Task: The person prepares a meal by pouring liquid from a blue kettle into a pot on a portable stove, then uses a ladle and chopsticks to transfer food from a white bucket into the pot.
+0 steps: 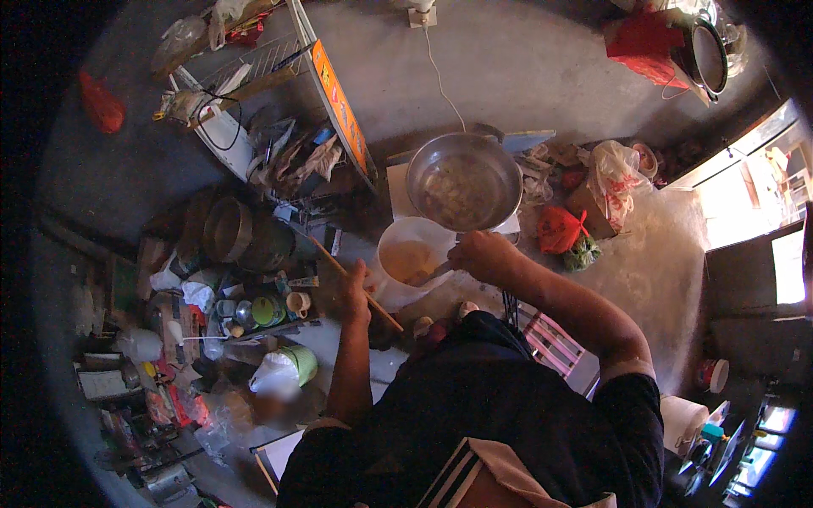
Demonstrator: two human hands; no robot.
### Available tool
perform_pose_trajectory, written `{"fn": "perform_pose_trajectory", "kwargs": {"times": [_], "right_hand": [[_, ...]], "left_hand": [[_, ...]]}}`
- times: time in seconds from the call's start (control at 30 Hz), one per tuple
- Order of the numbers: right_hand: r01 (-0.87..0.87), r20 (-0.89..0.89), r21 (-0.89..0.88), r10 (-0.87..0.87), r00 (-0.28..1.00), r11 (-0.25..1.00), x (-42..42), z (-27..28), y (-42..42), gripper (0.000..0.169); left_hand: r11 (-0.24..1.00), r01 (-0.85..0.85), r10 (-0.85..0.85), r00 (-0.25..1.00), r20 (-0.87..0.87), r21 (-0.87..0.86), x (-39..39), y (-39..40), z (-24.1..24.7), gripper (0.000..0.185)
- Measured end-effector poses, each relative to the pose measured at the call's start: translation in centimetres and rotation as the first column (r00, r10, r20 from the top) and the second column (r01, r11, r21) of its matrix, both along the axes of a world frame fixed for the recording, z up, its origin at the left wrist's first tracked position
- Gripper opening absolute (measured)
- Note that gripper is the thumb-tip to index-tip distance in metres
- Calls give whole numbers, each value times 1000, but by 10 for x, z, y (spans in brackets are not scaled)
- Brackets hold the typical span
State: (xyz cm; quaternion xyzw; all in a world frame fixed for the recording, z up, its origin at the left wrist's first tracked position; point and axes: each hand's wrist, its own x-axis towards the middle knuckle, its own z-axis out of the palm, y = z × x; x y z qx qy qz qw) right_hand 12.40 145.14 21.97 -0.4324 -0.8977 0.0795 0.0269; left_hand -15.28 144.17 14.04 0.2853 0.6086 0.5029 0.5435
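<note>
My left hand (356,295) is closed around a long thin wooden stick (330,259), which slants past the bucket's left side. My right hand (483,257) grips the handle of a ladle or scoop (438,272). The far end of that utensil reaches into a white plastic bucket (414,230) with yellowish liquid (406,259) at its bottom; the liquid hides part of the utensil's head. Just beyond the bucket stands a wide metal pan (510,174) with pale pieces in it, too blurred to name. My right hand is close to the pan's near rim.
A rack with an orange side panel (340,105) leans at the upper left. Right of the pan lie a red plastic bag (559,230) and a white bag (615,174). Jars and a mug (297,303) crowd the left side. A pink slatted stool (552,340) is by my right side.
</note>
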Motion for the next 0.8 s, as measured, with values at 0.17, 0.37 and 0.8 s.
{"fn": "perform_pose_trajectory", "kwargs": {"times": [0.17, 0.37, 0.8], "right_hand": [[111, -64, 27, -109, 992, 993, 6, 3, -5, 8], [160, -220, 120, -131, 967, 980, 16, 29, -17, 14], [319, -119, 145, -304, 945, 937, 53, 80, -27, 19]], "left_hand": [[1000, 23, -23, 1000, 18, 0, 13, 2, 15, 35], [999, 51, -51, 999, -11, -9, 21, 6, 29, 38], [998, 33, -34, 999, -15, -45, 13, 22, 6, 39]]}}
